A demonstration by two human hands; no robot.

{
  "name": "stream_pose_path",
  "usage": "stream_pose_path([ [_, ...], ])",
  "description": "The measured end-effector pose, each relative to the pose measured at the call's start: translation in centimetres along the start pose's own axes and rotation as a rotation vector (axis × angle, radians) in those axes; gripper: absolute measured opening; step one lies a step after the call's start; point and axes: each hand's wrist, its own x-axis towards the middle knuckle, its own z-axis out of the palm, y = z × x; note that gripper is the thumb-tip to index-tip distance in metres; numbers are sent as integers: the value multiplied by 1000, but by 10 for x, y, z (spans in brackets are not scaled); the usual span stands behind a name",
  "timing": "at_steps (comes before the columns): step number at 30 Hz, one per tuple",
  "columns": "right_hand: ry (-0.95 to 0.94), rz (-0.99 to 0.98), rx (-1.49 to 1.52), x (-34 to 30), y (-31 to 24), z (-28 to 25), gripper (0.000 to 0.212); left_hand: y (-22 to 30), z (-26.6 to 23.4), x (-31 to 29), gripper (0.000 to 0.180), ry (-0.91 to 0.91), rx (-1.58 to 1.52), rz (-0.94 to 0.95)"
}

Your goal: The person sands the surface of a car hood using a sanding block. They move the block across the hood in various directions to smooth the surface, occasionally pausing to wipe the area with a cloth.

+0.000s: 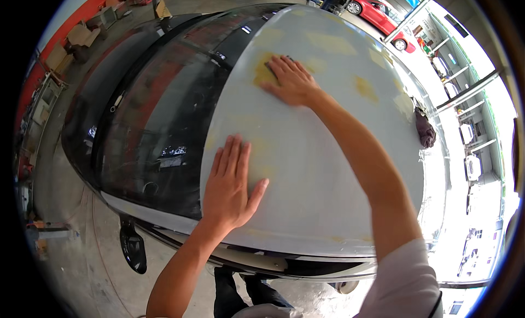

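1. The car's grey roof (pixel 311 181) lies beneath both hands, with yellowish blotches; strokes following its curve would probably suit it best
2. A tan carton (pixel 82 36) sits in the left background — its contents cannot be made out
3. Left hand (pixel 227 195): palm down near the windshield (pixel 164 115), fingers straight, slightly parted, gripping nothing; light contact seems enough
4. Right hand (pixel 292 85): fingers extended over a yellow patch (pixel 262 74) — flat, even pressure seems wise
5. Dark thing (pixel 269 65): edges show beneath those fingers; whether they grip it, I cannot tell
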Motion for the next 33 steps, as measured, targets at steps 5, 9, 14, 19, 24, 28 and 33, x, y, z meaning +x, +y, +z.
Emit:
stream_pose_path([
  [5,103,-249,-213,-51,-84,17,95,-33,-25,-33,79,-73,-8,81],
  [9,-85,-520,-3,-94,-98,-9,97,-56,-31,-93,68,47,-29,144],
  [14,-20,-178,-31,17,-34,-7,88,-45,-17,-84,64,138,-72,189],
  [19,-140,-144,-210,3,-104,-5,90,-52,-20,-87,64,123,-46,169],
  [24,-34,-572,14,-55,-84,-1,93,-57,-23,-94,64,131,-32,158],
  [28,-1,-228,78,16,-33,-6,90,-52,-18,-86,64,141,-46,189],
  [33,12,-146,-229,-15,-77,6,91,-53,-18,-87,62,129,-54,175],
])
